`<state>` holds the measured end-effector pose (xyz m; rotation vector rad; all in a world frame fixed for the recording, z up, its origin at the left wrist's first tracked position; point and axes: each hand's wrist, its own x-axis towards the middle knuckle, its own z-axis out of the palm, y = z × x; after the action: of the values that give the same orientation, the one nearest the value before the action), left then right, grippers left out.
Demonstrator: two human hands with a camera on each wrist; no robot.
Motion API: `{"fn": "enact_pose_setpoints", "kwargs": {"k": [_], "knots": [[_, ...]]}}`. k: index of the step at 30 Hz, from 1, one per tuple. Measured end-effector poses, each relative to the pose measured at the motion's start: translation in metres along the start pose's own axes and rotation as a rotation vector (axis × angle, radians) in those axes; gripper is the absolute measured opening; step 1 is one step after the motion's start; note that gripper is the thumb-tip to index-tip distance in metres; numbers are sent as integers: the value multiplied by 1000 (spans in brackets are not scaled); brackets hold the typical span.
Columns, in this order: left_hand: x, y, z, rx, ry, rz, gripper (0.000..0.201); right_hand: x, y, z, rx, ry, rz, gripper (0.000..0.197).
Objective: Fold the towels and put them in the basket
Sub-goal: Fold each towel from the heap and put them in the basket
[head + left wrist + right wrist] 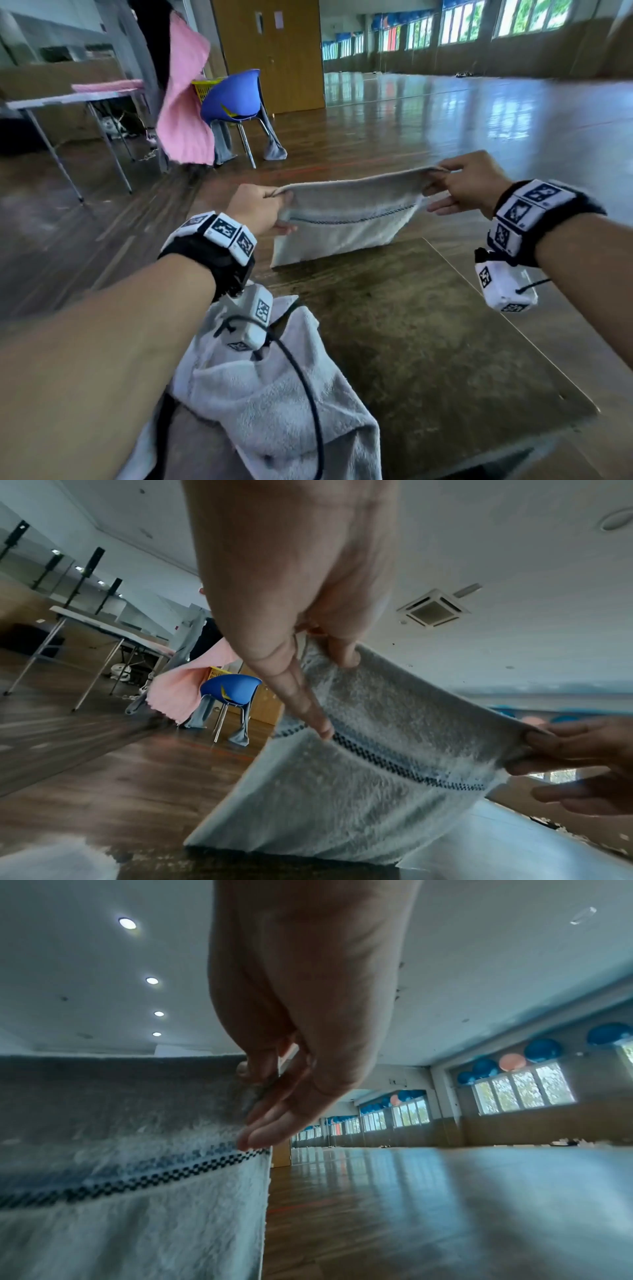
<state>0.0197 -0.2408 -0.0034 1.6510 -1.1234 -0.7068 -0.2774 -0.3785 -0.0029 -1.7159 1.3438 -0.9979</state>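
A folded white towel (342, 222) with a dark checked stripe hangs above the far edge of the dark table (428, 342), its lower edge touching the tabletop. My left hand (263, 209) pinches its top left corner and my right hand (462, 188) pinches its top right corner, so the top edge is stretched between them. The left wrist view shows the towel (359, 791) under my left hand (308, 642). The right wrist view shows the towel (120, 1177) beside my right hand (274, 1091). A second crumpled white towel (274, 394) lies on the table near me. A yellow basket (205, 89) stands far off behind a blue chair.
A blue chair (236, 99) with grey cloth draped on it stands on the wooden floor at the back left. A person there holds up a pink towel (185, 102) beside a folding table (68, 99). A black cable (305, 383) runs over the crumpled towel.
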Motion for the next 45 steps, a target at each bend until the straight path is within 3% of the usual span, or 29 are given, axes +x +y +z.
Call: {"fn": "enact_pose_setpoints", "kwargs": {"k": [3,6,7,9,12,14,17,20,25,30,38,41,45], "knots": [[7,-2,4,96,91,92,16,0,3,0,89,26,-71,21],[-2,1,4,303,310,326,43,-2,8,-1,96,67,-199,22],[-7,0,3,315,328,359,48,-3,11,-3,46,60,-230,18],[-17,-2,1,366,224,321,49,-9,19,-7,-133,-6,-245,14],[-35,-15,1,562,-99,177,22,-24,32,-15,-375,-112,-222,31],[-46,-26,1,619,-185,128,25,-43,36,-19,-454,-176,-222,44],[-65,-37,1,625,-207,92,27,-80,46,-28,-468,-247,-213,42],[-86,-37,-2,679,-215,110,28,-117,53,-40,-438,-247,-214,14],[-127,-23,-8,671,-196,127,28,-168,54,-61,-343,-232,-190,30],[-166,-10,-15,529,-219,178,38,-208,43,-89,-202,-283,-139,27],[-214,17,-22,436,-536,80,46,-249,25,-138,-104,-625,153,26],[-226,26,-31,412,-598,42,34,-252,18,-146,-86,-772,229,26],[-228,25,-39,392,-696,5,13,-246,12,-146,-69,-853,277,27]]}}
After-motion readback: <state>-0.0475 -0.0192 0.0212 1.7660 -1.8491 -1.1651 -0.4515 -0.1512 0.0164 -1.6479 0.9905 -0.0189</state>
